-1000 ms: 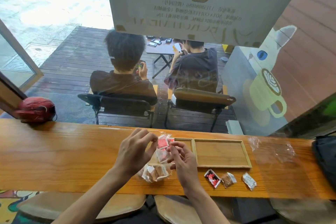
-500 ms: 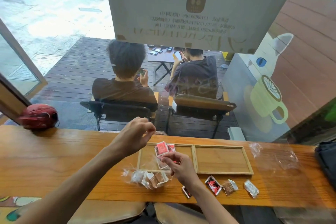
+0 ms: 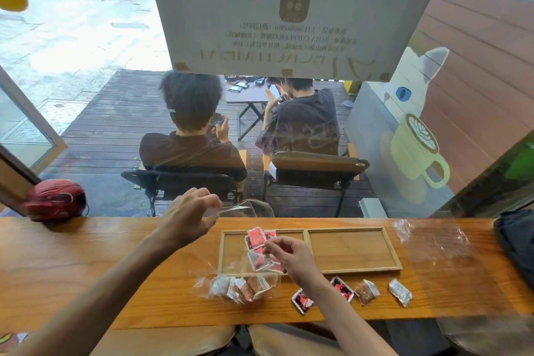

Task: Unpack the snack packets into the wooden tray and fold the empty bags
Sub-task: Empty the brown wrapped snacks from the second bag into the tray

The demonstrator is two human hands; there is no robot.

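Snack packets (image 3: 258, 248), red and white, hang in a loose cluster from my right hand (image 3: 290, 254), whose fingers are pinched shut on them just above the left compartment of the wooden tray (image 3: 354, 268). My left hand (image 3: 189, 215) is raised behind the tray's left end, fingers closed on a strip of clear plastic (image 3: 235, 207). In front of the tray a clear bag (image 3: 238, 286) lies holding brown and white packets. In front of the tray's right half, 2 red loose packets (image 3: 342, 288), a brown one (image 3: 367, 292) and a white one (image 3: 400, 292) rest on the wooden counter (image 3: 72, 263). An empty bag (image 3: 433, 243) lies flat just right of the tray. I judge the risk is spillage: the cluster hangs near the tray's front rim, so a careless release could drop packets over it onto the counter
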